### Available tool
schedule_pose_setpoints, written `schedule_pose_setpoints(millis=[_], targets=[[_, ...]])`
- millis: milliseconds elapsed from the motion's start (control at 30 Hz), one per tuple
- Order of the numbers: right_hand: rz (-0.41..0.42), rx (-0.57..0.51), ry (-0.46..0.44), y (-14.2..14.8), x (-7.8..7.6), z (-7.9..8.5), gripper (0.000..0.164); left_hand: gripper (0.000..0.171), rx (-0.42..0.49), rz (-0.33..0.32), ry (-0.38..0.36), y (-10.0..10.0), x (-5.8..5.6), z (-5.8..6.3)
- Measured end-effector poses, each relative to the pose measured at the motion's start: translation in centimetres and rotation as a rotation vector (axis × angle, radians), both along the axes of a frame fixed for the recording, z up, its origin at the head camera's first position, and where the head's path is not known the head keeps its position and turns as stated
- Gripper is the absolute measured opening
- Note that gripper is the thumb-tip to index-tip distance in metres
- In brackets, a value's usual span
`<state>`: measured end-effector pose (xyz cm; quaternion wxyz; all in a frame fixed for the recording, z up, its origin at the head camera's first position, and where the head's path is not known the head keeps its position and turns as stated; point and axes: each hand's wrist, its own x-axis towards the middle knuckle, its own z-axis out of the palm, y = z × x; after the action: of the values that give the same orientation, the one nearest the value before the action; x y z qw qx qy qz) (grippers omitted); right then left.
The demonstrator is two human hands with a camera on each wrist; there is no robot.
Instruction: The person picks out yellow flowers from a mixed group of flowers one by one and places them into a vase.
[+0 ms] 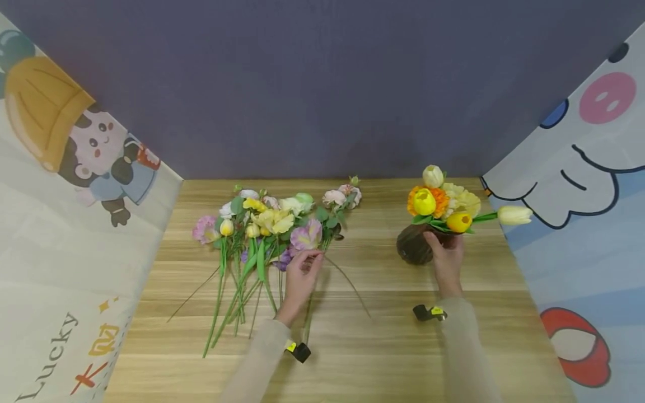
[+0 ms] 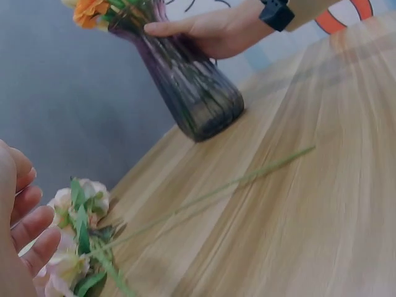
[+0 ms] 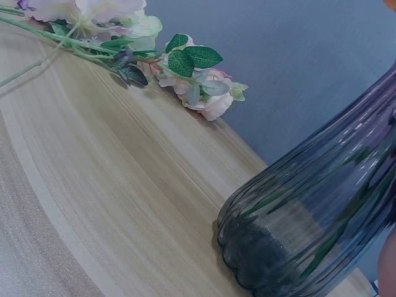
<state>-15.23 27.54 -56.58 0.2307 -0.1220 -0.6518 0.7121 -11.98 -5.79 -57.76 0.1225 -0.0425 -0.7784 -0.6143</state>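
My right hand (image 1: 447,258) grips the neck of a dark, ribbed glass vase (image 2: 195,93). The vase is tilted, and its base (image 3: 257,247) appears in the right wrist view. Yellow, orange and white flowers (image 1: 445,201) stand in it, with one white tulip (image 1: 514,215) leaning out to the right. Farther left, my left hand (image 1: 300,280) is at a pale purple flower (image 1: 306,235), its fingers (image 2: 42,250) loosely bent. No stem shows between them. From beside this hand a thin stem (image 2: 204,197) slants across the table.
Several loose artificial flowers (image 1: 267,218) lie left of the vase, stems toward me. A pink cluster (image 1: 342,196) lies at the back edge of the wooden table (image 1: 373,352). A dark panel (image 1: 322,89) rises behind; printed panels (image 1: 584,184) flank both sides.
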Motion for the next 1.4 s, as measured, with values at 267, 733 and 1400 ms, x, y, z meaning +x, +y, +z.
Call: schedule_pose_setpoints(millis=[267,733,1400], targets=[[0.006,-0.016,0.021,0.0,0.0,-0.1,0.042,0.010,-0.014,0.149,0.065,-2.8,-0.8,-1.7],[-0.002,-0.019,-0.001,-0.2,0.0,0.1,0.043,0.028,-0.050,0.330,-0.133,-6.0,-1.3,-1.7],[-0.006,-0.020,-0.020,0.0,-0.1,0.0,0.039,0.043,-0.135,0.287,-0.402,-7.0,-3.0,-0.3]])
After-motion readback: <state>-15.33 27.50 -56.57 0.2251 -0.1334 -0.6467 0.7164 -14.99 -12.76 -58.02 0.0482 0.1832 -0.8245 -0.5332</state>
